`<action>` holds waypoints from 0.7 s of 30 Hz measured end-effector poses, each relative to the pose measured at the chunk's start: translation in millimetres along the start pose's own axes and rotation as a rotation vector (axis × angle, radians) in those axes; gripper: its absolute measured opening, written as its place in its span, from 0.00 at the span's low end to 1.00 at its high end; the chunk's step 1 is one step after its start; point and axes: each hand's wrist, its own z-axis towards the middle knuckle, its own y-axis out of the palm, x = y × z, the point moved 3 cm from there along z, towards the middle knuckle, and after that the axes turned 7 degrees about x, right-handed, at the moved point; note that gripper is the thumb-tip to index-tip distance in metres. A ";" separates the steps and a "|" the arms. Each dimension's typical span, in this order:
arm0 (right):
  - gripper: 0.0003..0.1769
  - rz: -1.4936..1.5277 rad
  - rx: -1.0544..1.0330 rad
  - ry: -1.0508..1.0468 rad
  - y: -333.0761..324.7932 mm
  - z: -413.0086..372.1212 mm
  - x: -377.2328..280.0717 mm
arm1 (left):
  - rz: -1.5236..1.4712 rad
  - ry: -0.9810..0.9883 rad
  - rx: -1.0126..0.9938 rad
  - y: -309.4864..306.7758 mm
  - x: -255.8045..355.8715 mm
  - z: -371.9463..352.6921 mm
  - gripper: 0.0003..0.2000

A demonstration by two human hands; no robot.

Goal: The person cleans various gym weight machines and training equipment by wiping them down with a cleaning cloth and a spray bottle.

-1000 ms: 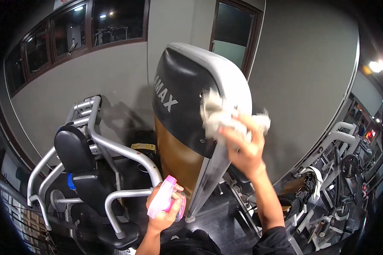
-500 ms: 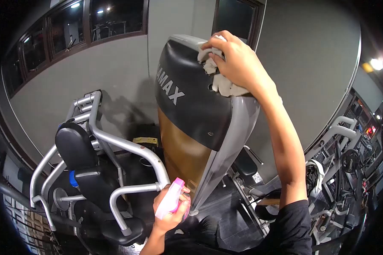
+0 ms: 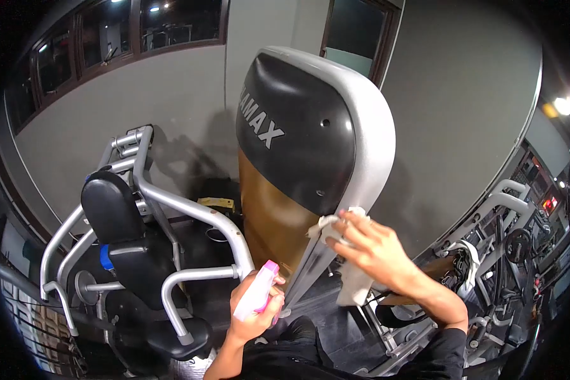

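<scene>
My right hand [image 3: 380,253] presses a whitish cloth [image 3: 356,288] against the silver side edge of a tall machine housing [image 3: 377,136], fingers bent over the fabric. Part of the cloth hangs down below the palm. The housing has a black top panel [image 3: 297,114] with silver lettering ending in "AMAX" and a gold lower panel [image 3: 272,218]. Lower down, my left hand [image 3: 250,316] is wrapped round a white and pink spray bottle [image 3: 259,291], its pink top tilted up. That bottle is in front of the base of the gold panel, apart from the cloth.
At left stands an exercise machine with silver tube arms [image 3: 196,212] and a black padded seat back [image 3: 111,206]. A yellow item [image 3: 216,204] lies by the wall. More gym equipment [image 3: 500,253] fills the right side, with a white towel-like item [image 3: 472,259] on it.
My right hand has brought the cloth from the top of the housing down along its right edge. The left hand keeps its hold on the spray bottle, nearly still.
</scene>
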 end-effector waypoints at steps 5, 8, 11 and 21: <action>0.22 -0.112 0.694 0.092 -59.9 53.2 62.9 | -0.067 -0.073 0.022 11.6 -7.3 -4.7 0.15; 0.18 -0.048 0.925 0.348 -84.7 99.8 116.9 | 0.043 -0.091 -0.057 16.6 -10.7 -9.1 0.15; 0.16 0.032 0.714 0.533 -46.4 122.1 161.1 | -0.031 -0.146 -0.020 23.1 -9.7 -12.2 0.15; 0.14 0.141 0.780 0.709 -30.6 83.4 109.8 | 0.013 -0.156 0.006 14.6 -30.2 -16.1 0.17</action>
